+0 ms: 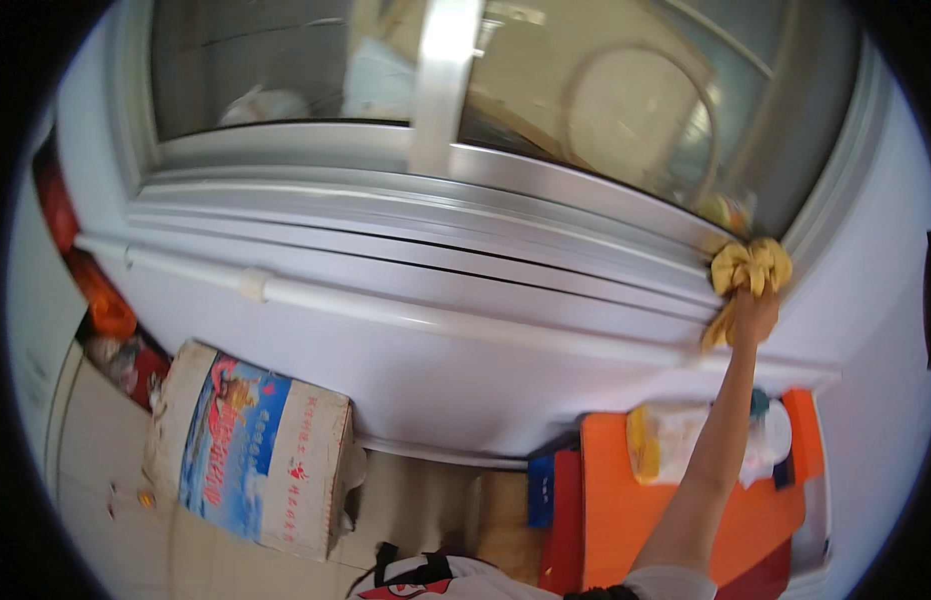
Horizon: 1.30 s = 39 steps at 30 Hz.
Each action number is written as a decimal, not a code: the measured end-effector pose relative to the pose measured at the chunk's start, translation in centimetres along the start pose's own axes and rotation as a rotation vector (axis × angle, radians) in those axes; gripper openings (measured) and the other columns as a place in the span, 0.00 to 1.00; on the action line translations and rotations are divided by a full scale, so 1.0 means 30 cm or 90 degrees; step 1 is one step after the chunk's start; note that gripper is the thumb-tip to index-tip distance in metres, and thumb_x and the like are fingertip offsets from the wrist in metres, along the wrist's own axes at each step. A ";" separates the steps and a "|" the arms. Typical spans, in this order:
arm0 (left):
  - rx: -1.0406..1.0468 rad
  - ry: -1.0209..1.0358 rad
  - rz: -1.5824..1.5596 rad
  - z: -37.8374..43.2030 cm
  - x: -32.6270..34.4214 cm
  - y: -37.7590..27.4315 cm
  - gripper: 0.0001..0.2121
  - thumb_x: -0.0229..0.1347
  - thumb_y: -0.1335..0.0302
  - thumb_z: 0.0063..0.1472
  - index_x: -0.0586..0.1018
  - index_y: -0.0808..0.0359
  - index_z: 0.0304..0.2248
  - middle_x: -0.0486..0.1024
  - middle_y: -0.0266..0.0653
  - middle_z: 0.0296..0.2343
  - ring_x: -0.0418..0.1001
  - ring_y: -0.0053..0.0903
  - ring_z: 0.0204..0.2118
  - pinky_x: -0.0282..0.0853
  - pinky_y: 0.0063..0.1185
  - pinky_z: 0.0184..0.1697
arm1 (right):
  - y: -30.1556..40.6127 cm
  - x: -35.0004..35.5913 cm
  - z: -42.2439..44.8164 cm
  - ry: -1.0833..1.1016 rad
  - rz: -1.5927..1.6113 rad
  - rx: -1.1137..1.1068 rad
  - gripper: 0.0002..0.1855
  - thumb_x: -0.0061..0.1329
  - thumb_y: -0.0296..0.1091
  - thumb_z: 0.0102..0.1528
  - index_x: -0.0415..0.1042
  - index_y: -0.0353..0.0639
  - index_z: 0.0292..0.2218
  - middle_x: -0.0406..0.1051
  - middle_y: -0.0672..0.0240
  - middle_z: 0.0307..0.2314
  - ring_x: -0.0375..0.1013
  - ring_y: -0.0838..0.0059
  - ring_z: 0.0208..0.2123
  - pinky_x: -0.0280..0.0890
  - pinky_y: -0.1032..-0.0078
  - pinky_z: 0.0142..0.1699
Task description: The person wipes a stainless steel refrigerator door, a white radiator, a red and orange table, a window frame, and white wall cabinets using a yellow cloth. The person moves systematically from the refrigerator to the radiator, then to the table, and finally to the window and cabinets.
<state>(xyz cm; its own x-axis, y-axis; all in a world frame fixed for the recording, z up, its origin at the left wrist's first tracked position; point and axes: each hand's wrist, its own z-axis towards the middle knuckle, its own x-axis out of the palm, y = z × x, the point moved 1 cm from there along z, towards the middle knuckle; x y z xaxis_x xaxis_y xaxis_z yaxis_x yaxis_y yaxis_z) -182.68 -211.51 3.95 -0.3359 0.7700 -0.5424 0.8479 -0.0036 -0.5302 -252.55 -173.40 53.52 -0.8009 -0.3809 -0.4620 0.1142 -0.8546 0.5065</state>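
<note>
My right hand (755, 315) grips a yellow cloth (752, 268), bunched up at the lower right corner of a sliding window. A loose end of the cloth hangs beside the wrist. Cloth and hand meet the aluminium window frame (585, 180) where its bottom rail reaches the right wall. Below the frame runs a pale sill (435, 229) with two dark lines along it. Glass panes (630, 112) fill the frame, and a round hoop shape shows in the right one. My left hand is out of view.
A white pipe (405, 313) crosses the wall under the sill. At lower left stands a printed cardboard box (296, 450) on the tiled floor (413, 502). Under my right arm, an orange table (623, 525) bears a plastic package (664, 442) and a white round container (770, 435).
</note>
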 end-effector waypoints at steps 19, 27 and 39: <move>-0.173 -0.039 -0.200 -0.248 0.275 0.200 0.14 0.51 0.71 0.52 0.76 0.67 0.39 0.75 0.40 0.21 0.73 0.22 0.21 0.66 0.19 0.18 | 0.874 0.092 -1.108 0.259 0.523 -0.909 0.15 0.52 0.30 0.37 0.77 0.55 0.31 0.67 0.69 0.35 0.65 0.63 0.38 0.59 0.65 0.40; -0.120 -0.147 -0.187 -0.331 0.464 0.501 0.14 0.51 0.69 0.52 0.77 0.68 0.36 0.76 0.45 0.24 0.75 0.29 0.25 0.70 0.25 0.26 | -0.027 0.196 -1.046 0.317 0.251 -0.329 0.16 0.54 0.32 0.41 0.73 0.46 0.36 0.68 0.62 0.39 0.64 0.58 0.42 0.60 0.65 0.48; -0.236 -0.223 -0.445 -0.560 0.339 0.143 0.15 0.51 0.70 0.57 0.73 0.69 0.43 0.76 0.38 0.29 0.74 0.19 0.29 0.68 0.18 0.28 | 0.118 0.538 -1.664 0.514 0.807 0.808 0.19 0.47 0.21 0.50 0.63 0.41 0.46 0.66 0.63 0.42 0.68 0.60 0.44 0.68 0.59 0.46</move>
<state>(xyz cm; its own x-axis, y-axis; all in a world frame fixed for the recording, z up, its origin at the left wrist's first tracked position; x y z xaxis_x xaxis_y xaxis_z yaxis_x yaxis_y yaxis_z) -175.55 -192.97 7.11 -0.8854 0.2770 -0.3733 0.4585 0.6523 -0.6036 -235.73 -200.20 11.52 -0.1592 -0.8251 0.5422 -0.4007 0.5559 0.7283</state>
